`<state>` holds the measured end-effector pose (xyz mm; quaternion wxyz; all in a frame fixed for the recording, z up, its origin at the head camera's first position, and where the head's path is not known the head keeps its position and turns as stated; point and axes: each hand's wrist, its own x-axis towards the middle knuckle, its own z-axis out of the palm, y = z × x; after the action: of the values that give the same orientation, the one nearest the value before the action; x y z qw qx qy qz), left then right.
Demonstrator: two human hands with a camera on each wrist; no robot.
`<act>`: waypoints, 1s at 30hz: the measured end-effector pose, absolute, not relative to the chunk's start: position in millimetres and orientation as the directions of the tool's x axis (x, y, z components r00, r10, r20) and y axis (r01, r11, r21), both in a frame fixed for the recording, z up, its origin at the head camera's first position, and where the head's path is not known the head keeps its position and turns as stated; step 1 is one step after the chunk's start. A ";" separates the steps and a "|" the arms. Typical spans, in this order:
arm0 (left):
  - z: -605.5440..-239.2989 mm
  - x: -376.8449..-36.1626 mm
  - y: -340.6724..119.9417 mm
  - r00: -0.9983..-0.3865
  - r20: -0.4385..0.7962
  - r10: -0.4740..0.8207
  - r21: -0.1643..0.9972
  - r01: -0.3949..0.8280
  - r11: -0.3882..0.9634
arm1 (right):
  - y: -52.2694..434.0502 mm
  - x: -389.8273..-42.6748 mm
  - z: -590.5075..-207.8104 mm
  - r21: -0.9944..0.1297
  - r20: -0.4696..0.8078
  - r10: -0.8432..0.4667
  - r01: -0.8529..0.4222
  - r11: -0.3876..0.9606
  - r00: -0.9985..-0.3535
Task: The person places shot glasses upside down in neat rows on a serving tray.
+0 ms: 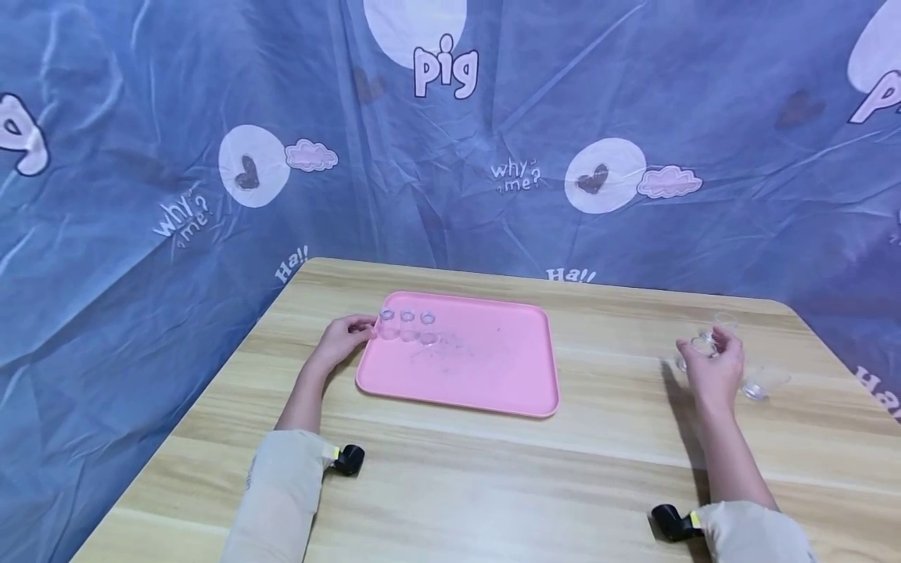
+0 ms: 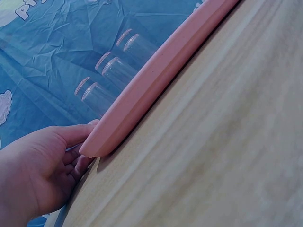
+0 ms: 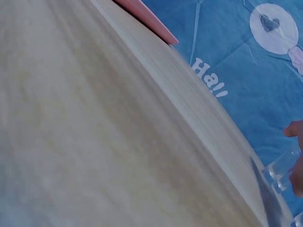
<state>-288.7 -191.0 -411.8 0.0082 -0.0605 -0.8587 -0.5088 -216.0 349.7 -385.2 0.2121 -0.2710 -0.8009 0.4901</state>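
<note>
My left hand pinches the left rim of a pink tray. In the left wrist view the thumb lies at the rim, and the other fingers curl by the tray's corner, partly hidden. Several small clear cups stand in the tray's far left part, close to this hand. At the right of the table my right hand has its thumb and fingers spread around a clear cup. Whether they touch it I cannot tell. The right wrist view shows only the hand's edge beside a clear cup.
Another clear cup is just right of my right hand, and a further one is behind it. All this is on a wooden table. A blue printed cloth hangs along the table's back and left side.
</note>
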 end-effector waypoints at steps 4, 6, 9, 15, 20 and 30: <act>-414.1 -287.4 -190.8 -0.993 0.071 0.096 0.873 0.109 0.476 | 352.9 -211.8 -396.2 -0.894 0.022 0.639 0.271 0.356 -0.769; -413.5 -287.0 -190.2 -0.993 0.069 0.098 0.873 0.108 0.476 | 354.9 -210.7 -399.7 -0.873 0.021 0.627 0.292 0.391 -0.779; -412.1 -287.2 -189.9 -0.993 0.064 0.100 0.872 0.105 0.478 | 358.1 -210.2 -401.9 -0.831 0.035 0.601 0.311 0.462 -0.799; -412.5 -287.6 -192.3 -0.994 0.057 0.097 0.873 0.097 0.478 | 360.6 -211.1 -403.9 -0.772 0.070 0.561 0.312 0.554 -0.825; -412.0 -286.0 -194.4 -0.993 0.062 0.099 0.870 0.102 0.483 | 360.1 -210.3 -406.2 -0.742 0.109 0.528 0.284 0.607 -0.842; -410.2 -284.1 -192.5 -0.989 0.097 0.108 0.866 0.137 0.481 | 361.6 -207.3 -406.4 -0.708 0.174 0.515 0.257 0.657 -0.839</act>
<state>-284.1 -192.5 -410.2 0.0146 -0.0712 -0.8603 -0.5046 -207.3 361.6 -406.4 0.1832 -0.2166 -0.8917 0.3527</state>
